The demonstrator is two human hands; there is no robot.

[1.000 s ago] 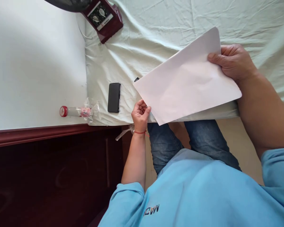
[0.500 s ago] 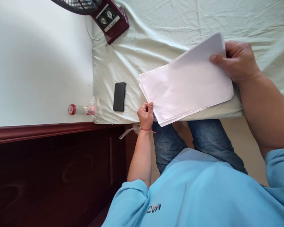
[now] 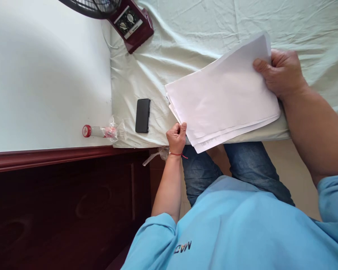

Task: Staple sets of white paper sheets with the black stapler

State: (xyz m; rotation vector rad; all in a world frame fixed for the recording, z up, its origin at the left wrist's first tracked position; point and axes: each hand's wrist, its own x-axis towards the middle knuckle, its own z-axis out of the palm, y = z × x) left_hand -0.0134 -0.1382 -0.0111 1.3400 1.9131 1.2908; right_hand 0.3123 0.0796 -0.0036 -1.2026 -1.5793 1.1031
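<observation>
A stack of white paper sheets is held between my two hands above the bed's near edge. My left hand, with a red string at the wrist, pinches the sheets at their left edge, thumb on top. At the far right end my right hand grips the stack, thumb over the top sheet and fingers hidden underneath. The sheets are fanned slightly at the lower left, and faint print shows on one lower sheet. The top sheet is blank.
A black phone lies on the pale green bedsheet. A fan with a dark red base stands at the back left. Near the wall is a red-capped bottle beside clear plastic. A dark wooden board fills the lower left.
The sheets have spread apart at the lower left, baring print on a lower one. My left hand has shifted slightly right. The stack's far right corner has risen a little.
</observation>
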